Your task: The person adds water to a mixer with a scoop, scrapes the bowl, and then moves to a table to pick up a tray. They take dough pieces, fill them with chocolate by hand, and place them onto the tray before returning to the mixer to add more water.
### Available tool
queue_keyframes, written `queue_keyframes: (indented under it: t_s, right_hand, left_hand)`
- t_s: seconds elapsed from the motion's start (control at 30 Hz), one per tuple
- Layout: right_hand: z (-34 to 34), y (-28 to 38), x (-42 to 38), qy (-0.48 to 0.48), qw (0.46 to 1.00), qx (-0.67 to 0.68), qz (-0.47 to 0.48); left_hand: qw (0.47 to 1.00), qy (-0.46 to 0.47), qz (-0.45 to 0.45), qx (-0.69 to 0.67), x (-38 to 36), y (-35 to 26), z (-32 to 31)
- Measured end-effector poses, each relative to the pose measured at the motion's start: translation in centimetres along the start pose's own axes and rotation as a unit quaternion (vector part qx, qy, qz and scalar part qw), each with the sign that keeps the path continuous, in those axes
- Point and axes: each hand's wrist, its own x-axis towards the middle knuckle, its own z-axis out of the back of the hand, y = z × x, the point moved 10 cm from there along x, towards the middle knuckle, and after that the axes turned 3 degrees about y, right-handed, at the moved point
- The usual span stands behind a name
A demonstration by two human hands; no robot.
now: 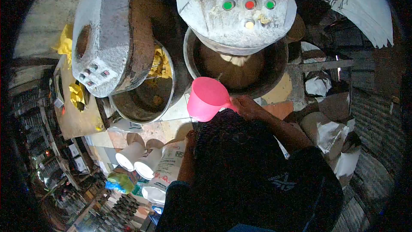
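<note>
My right hand (248,108) is closed around the handle of a pink plastic dipper (209,99). The dipper hangs in front of a large round mixer bowl (281,71) and overlaps its near rim in this view. Pale dough (235,59) shows inside that bowl, under the mixer head (236,21) with its green and red buttons. Lower and to the left, my left hand (191,137) is by my side, close to a printed white sack (171,161); its fingers are in shadow and mostly hidden.
A second mixer (107,30) stands at the left, yellow dough (161,64) in its bowl (171,90). Two white buckets (148,163) sit on the tiled floor near the sack. Boards and a table (77,120) line the left; crumpled white sacks (334,135) lie at the right.
</note>
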Motion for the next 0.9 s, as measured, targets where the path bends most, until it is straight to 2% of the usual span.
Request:
queue_keyframes:
  t_s: [0.03, 0.07, 0.1, 0.13, 0.17, 0.2, 0.23, 0.27, 0.3, 0.33, 0.37, 0.4, 0.5, 0.53, 0.6, 0.63, 0.7, 0.73, 0.8, 0.83, 0.9]
  right_hand:
    - [0.1, 0.4, -0.1, 0.000, 1.000, 0.001, 0.000]
    - [0.3, 0.7, -0.4, -0.003, 1.000, 0.015, -0.011]
    - [0.4, 0.7, -0.5, -0.005, 0.999, 0.030, -0.023]
    - [-0.3, -0.7, -0.2, -0.005, 0.999, 0.031, -0.023]
    - [-0.6, -1.4, 0.5, -0.045, 0.997, 0.015, 0.066]
    - [-0.5, -1.1, 0.4, -0.084, 0.984, -0.002, 0.155]
    - [0.0, -0.2, 0.1, -0.084, 0.984, -0.001, 0.154]
    - [-0.3, -0.8, 0.0, -0.033, 0.996, 0.002, 0.079]
    - [-0.7, -1.4, -0.1, 0.017, 1.000, 0.006, 0.004]
    - [-0.6, -1.1, -0.2, 0.017, 1.000, 0.006, 0.004]
    - [-0.6, -1.1, -0.2, 0.020, 1.000, -0.006, -0.005]
    - [-0.6, -1.2, -0.2, 0.022, 0.999, -0.018, -0.015]
    - [-0.9, -2.0, -0.1, 0.034, 0.999, -0.030, -0.021]
    - [-0.6, -1.0, -0.2, 0.034, 0.999, -0.031, -0.022]
    - [0.0, 1.0, -0.4, 0.037, 0.998, -0.018, -0.041]
    - [-0.4, 0.2, -0.4, 0.037, 0.998, -0.018, -0.040]
    - [-0.1, -0.8, -0.2, -0.022, 0.999, -0.043, 0.006]
    - [0.0, -0.4, -0.2, -0.023, 0.999, -0.043, 0.006]
    - [0.3, 0.9, -0.2, -0.021, 1.000, -0.019, 0.004]
    - [0.0, 0.2, 0.0, -0.021, 1.000, -0.019, 0.004]
    - [0.0, -0.4, 0.4, -0.066, 0.995, -0.019, 0.066]
  left_hand:
    - [1.000, 0.001, 0.000, 0.001, 0.2, -0.6, 0.6]
    - [0.978, 0.034, 0.157, -0.132, 0.3, 1.0, 0.9]
    - [0.913, 0.066, 0.308, -0.259, -1.0, 2.5, 0.0]
    - [0.913, 0.067, 0.308, -0.259, -1.3, 3.6, -1.5]
    - [0.964, 0.020, 0.177, -0.198, -0.4, 3.7, -2.4]
    - [0.990, -0.028, 0.041, -0.133, 0.0, 2.0, -2.0]
    - [0.990, -0.027, 0.041, -0.133, 0.0, 1.9, -2.1]
    - [0.940, -0.024, 0.150, -0.304, -0.3, 3.9, -3.4]
    - [0.850, -0.021, 0.253, -0.462, -1.1, 5.3, -5.3]
    - [0.850, -0.020, 0.253, -0.461, -1.0, 4.9, -4.5]
    - [0.909, 0.026, 0.259, -0.324, -0.9, 3.9, -2.4]
    - [0.946, 0.072, 0.260, -0.179, -0.8, 2.9, -0.7]
    - [0.935, 0.079, 0.293, -0.184, -1.2, 2.5, 0.0]
    - [0.935, 0.079, 0.294, -0.185, -1.4, 3.9, -1.6]
    - [0.985, 0.059, 0.157, -0.048, -0.2, 4.6, -3.7]
    - [0.985, 0.059, 0.157, -0.047, -0.1, 4.1, -3.1]
    - [0.958, 0.100, 0.248, -0.105, -0.5, 2.4, -0.3]
    - [0.958, 0.100, 0.247, -0.105, -0.7, 1.5, 0.5]
    - [0.937, 0.047, 0.292, -0.187, -1.1, 1.5, 1.8]
    - [0.937, 0.047, 0.292, -0.187, -1.0, 2.3, 0.9]
    - [0.942, 0.105, 0.258, -0.186, -0.5, 3.2, -1.5]
